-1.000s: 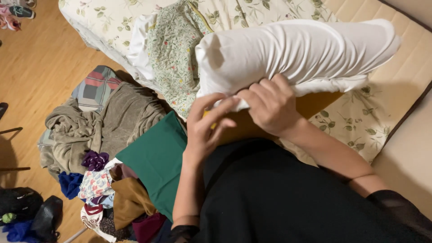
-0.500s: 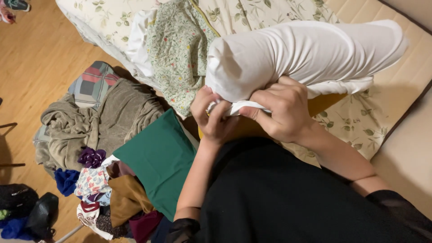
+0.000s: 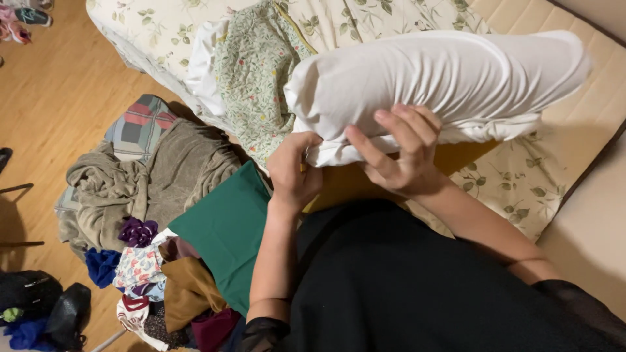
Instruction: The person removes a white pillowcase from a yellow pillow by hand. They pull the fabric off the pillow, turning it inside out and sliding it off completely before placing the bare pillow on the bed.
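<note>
Right hand (image 3: 401, 160) has opened flat on pillow (image 3: 437, 81), yellow cloth (image 3: 345, 186) half-hidden.

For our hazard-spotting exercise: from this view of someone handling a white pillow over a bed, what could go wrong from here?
1. The left hand pinches only the case edge; the pillow could slip from the case.
2. The right hand props it from below with spread fingers, so it may tip off.
3. The clothes pile on the floor could trip a step.
</note>
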